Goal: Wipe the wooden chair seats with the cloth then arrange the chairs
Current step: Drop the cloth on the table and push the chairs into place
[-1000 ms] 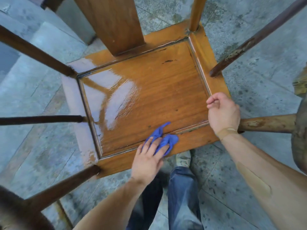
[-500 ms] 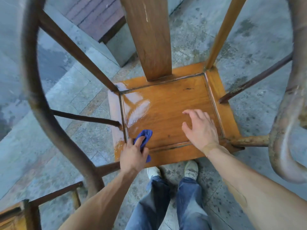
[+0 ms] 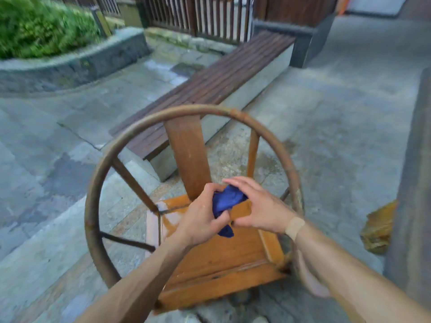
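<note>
One wooden chair, round curved back rail, flat central splat, orange-brown framed seat with a wet sheen at its left rear corner. Open stone paving lies to the left; a slatted bench stands behind; a grey edge closes in at right. Left hand: grip curled round the crumpled blue cloth, held above the seat. Right hand: fingers extended, touching the cloth's far side, thumb beneath.
</note>
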`<state>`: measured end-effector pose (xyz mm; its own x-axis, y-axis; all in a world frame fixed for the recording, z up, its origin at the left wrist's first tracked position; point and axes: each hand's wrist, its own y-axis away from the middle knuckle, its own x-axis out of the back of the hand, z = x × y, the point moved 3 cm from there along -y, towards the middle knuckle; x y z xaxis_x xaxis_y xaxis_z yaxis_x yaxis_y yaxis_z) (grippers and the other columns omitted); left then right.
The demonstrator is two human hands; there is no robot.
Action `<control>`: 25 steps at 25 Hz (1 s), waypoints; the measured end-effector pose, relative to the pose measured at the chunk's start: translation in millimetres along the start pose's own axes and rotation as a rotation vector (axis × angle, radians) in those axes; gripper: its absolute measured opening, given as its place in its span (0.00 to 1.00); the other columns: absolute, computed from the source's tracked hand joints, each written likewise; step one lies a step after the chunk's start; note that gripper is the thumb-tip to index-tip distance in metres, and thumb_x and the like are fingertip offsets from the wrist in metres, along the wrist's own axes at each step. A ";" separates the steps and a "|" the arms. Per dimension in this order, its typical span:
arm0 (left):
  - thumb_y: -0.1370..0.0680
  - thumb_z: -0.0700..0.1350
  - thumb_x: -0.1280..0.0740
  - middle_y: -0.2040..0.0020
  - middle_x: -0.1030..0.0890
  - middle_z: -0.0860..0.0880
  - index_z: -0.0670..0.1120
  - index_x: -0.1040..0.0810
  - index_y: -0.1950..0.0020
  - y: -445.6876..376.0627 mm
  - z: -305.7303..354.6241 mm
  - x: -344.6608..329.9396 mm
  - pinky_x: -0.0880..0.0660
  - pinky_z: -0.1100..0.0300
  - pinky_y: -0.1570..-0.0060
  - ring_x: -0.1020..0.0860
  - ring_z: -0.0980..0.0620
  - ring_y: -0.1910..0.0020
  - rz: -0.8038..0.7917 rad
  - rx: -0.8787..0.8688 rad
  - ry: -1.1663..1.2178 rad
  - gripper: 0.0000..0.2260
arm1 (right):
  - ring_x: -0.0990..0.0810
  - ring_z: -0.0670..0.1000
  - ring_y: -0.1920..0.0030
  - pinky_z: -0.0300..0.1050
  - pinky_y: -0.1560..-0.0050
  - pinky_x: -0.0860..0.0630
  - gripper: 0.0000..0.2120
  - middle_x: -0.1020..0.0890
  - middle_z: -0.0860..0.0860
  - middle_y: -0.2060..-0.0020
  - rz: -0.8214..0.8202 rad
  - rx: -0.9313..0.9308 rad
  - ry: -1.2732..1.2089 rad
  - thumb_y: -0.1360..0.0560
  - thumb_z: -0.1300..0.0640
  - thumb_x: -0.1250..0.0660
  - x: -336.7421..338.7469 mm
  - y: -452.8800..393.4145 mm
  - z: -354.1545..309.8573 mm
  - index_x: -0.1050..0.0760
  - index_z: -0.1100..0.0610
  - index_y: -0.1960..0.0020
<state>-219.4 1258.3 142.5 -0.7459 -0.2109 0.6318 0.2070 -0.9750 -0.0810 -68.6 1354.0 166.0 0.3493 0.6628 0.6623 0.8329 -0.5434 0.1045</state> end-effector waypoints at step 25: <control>0.35 0.41 0.24 0.37 0.27 0.50 0.60 0.21 0.48 95.0 366.6 -191.2 0.27 0.57 0.39 0.22 0.49 0.37 -1.405 -0.897 0.761 0.21 | 0.17 0.46 0.57 0.41 0.57 0.20 0.32 0.15 0.45 0.53 1.870 -0.591 -0.471 0.39 0.67 0.24 8.8 425.6 -138.1 0.28 0.56 0.38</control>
<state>174.9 1231.8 296.6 -0.1928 0.9676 0.1631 -0.9234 -0.1227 -0.3637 229.7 1057.4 318.8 0.5942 -0.8039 0.0258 -0.7986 -0.5935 -0.1002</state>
